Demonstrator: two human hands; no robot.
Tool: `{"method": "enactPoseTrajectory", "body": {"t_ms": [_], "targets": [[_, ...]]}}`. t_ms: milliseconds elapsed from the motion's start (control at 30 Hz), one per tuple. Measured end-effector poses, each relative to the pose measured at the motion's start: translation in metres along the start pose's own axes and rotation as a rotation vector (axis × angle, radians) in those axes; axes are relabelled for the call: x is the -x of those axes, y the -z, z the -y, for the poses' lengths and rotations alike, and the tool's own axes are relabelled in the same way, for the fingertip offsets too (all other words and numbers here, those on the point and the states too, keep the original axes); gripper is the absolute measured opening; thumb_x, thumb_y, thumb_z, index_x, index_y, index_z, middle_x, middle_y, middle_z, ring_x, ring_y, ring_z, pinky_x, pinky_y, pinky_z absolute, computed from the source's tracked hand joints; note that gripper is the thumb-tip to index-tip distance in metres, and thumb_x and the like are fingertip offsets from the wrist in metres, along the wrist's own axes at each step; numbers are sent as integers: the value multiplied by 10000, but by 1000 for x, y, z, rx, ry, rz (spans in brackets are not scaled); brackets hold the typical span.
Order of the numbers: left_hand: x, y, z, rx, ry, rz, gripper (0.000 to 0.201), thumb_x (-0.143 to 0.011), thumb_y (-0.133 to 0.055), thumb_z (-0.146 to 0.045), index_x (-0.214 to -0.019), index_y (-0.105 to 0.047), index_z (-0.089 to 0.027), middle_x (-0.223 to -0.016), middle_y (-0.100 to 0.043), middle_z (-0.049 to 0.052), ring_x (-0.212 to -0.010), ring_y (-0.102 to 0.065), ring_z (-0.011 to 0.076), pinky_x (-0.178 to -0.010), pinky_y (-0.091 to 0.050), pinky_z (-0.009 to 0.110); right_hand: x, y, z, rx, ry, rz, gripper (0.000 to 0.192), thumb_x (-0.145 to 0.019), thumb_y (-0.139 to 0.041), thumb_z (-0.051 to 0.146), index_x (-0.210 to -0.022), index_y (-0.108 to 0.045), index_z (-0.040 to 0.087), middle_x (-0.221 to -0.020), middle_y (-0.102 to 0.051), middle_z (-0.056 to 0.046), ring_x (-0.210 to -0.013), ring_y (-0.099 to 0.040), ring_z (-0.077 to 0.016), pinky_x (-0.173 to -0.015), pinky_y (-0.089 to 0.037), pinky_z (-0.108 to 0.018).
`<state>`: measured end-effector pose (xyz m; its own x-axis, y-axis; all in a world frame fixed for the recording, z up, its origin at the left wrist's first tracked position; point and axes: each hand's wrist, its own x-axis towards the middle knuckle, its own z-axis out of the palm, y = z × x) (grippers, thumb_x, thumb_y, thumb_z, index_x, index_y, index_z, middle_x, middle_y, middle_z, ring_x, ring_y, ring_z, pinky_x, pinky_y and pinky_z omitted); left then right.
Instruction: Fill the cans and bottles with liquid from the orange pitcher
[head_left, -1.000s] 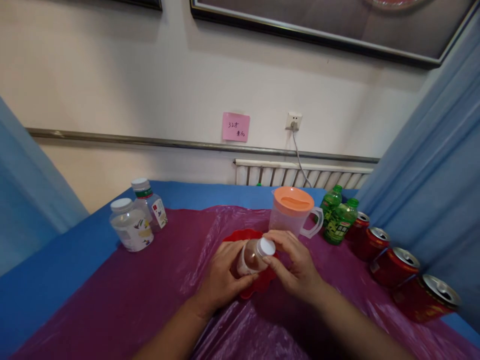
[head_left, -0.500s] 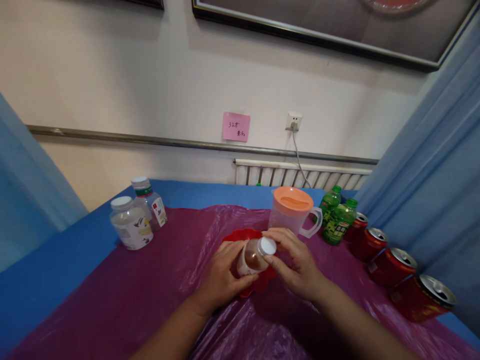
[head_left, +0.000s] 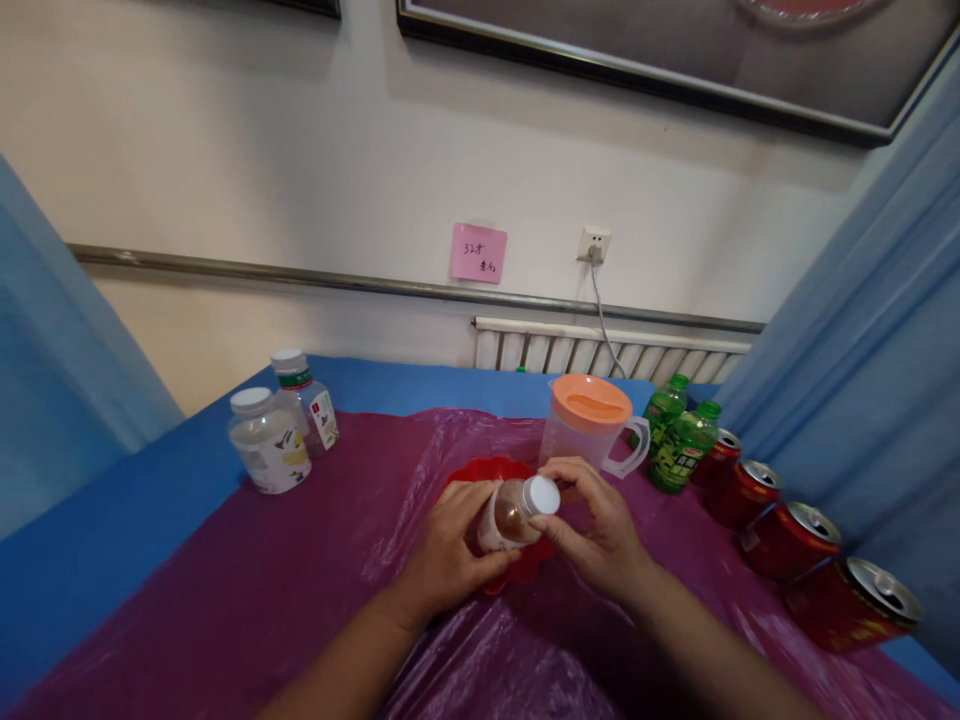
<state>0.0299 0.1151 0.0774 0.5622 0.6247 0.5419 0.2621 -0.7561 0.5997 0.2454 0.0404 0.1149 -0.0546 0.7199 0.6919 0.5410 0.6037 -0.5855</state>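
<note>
A clear plastic bottle [head_left: 511,517] with a white cap [head_left: 541,495] is held tilted to the right in front of me. My left hand [head_left: 454,545] is wrapped around its body, partly covering the label. The fingers and thumb of my right hand [head_left: 596,525] pinch the white cap from the right side. Below the bottle lies a red scalloped dish [head_left: 491,468], mostly hidden by the bottle and my hands. Just behind my right hand stands a clear pitcher [head_left: 570,440] with an orange lid [head_left: 591,402].
At the left stand two clear white-capped containers, a wide jar [head_left: 270,447] and a bottle [head_left: 309,405]. Two green bottles [head_left: 684,447] and a row of several red cans [head_left: 791,540] line the right side. Purple plastic sheeting [head_left: 300,590] covers part of the blue tabletop [head_left: 405,385].
The whole view has shifted slightly. My hands keep their grip on the bottle and its cap, with hardly any visible movement.
</note>
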Motion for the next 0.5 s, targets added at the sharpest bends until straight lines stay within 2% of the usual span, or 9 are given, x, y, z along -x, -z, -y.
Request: {"method": "enactPoseTrajectory", "body": {"t_ms": [133,233,300,367,433,500], "targets": [[0,0,-1,14,-16,5,566,-804,-818,-525,-1269,-619,-271,-1190,-729,41,-1075,-649,264,-951,-507,417,-1,-3,-1,39,-110,-12,276,-873,-745,346,-1063,-570,250,-976,-661,-35,-863,-631,-197,-765,-535,-349],[0,0,0,23,-22,13,605,-800,-808,-575,-1288,-616,-273,-1205,-727,45,-1084,-652,268,-962,-504,424,-1,-6,-3,89,-212,-17,418,-780,-817,437,-1029,-542,243,-987,-661,-45,-864,-639,-221,-775,-549,-382],[0,0,0,21,-8,17,609,-797,-814,-568,-1293,-616,-274,-1224,-724,52,-1101,-651,274,-982,-499,435,1,-7,-3,71,-202,-11,607,-729,-846,511,-1168,-532,233,-1138,-660,-94,-989,-659,-267,-855,-565,-432],[0,0,0,13,22,14,590,-788,-833,-516,-1283,-619,-276,-1227,-721,55,-1110,-648,280,-989,-500,444,3,-6,-2,8,-136,10,734,-813,-778,524,-1402,-452,232,-1371,-596,-149,-1201,-623,-310,-984,-543,-481],[0,0,0,8,51,6,576,-768,-855,-441,-1270,-620,-283,-1216,-720,50,-1107,-645,282,-985,-502,449,6,-4,0,-46,-71,42,647,-963,-629,409,-1537,-361,271,-1511,-523,-138,-1349,-552,-296,-1084,-495,-490],[0,0,0,10,60,-6,593,-740,-872,-393,-1265,-618,-287,-1205,-720,43,-1100,-643,283,-982,-503,452,8,-2,2,-48,-15,62,499,-1030,-504,267,-1519,-416,313,-1498,-555,-101,-1373,-538,-263,-1124,-465,-486]]}}
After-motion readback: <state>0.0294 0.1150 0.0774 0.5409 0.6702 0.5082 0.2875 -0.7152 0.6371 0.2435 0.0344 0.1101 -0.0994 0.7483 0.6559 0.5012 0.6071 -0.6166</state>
